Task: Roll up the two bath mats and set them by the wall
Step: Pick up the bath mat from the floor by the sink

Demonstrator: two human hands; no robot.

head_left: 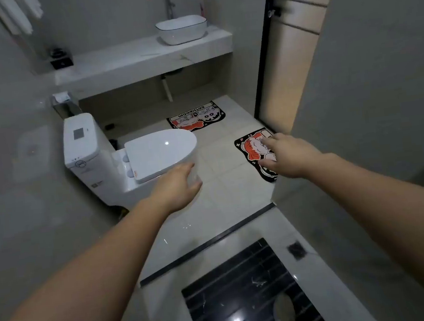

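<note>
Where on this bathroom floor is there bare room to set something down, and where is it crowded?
Bare tiles lie between the toilet and the near mat, down to the dark threshold strip. A free strip lies under the counter, behind the far mat. Crowded: behind the toilet, where small dark things sit.

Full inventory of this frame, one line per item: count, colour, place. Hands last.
far mat: 1, black with orange-white cartoon, flat on floor below counter
near mat: 1, same colours, flat on floor by door
toilet: 1, white, lid down, left
basin: 1, white, on counter
towels: count unclear, white, top left
floor panel: 1, black slatted, foreground
left hand: 1, empty, before toilet
right hand: 1, empty, outstretched toward near mat
</note>
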